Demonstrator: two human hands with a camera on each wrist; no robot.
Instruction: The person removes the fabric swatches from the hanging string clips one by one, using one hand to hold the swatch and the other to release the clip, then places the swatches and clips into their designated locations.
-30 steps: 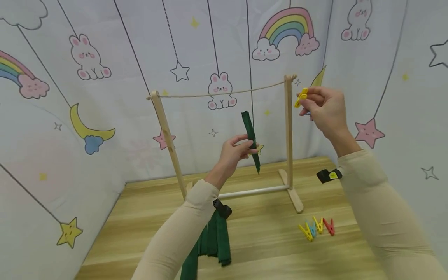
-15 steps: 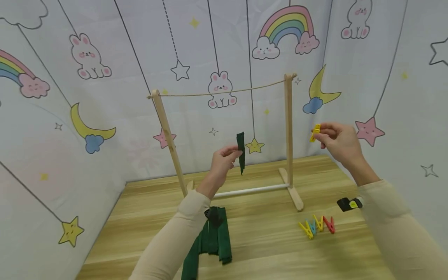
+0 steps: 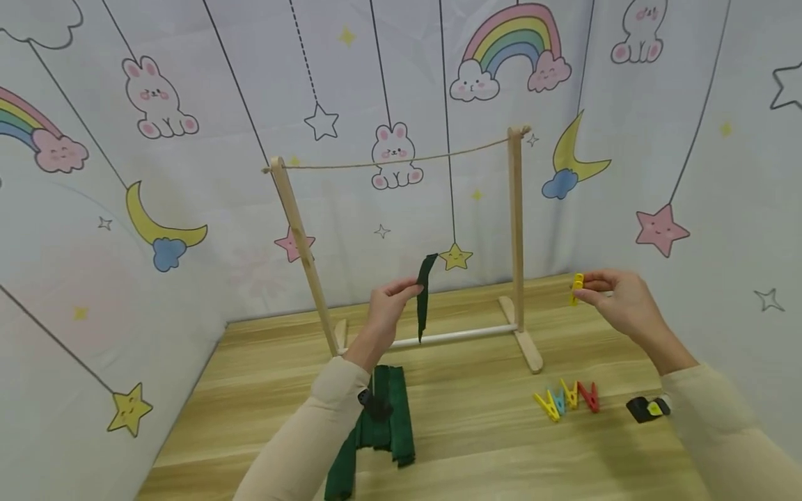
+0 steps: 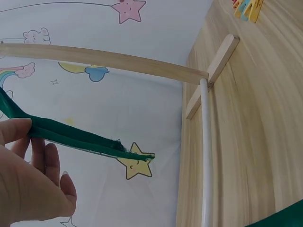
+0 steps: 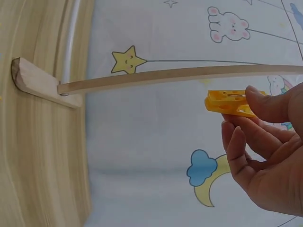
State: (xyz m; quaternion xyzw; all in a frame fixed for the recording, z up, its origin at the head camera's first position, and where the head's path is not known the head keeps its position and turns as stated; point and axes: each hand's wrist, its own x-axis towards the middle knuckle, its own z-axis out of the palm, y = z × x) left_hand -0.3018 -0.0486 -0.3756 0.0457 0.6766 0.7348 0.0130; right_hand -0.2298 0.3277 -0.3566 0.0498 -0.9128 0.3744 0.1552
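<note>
My left hand pinches a narrow dark green cloth strip between thumb and fingers, below the cord and in front of the frame. In the left wrist view the strip looks folded, with a frayed lower end. Off to the right of the frame, my right hand pinches a yellow clothespin. The right wrist view shows the clothespin between thumb and index finger, the other fingers curled loosely below. Neither held thing touches the cord.
A wooden frame with a white bottom rod stands on the wood-grain table. More green strips lie near the left forearm. Several clothespins, yellow, blue and red, stand at the right. A printed curtain hangs behind.
Both hands have come down, the left also moving left with the green strip, the right moving right with the yellow clothespin. Both keep their hold.
</note>
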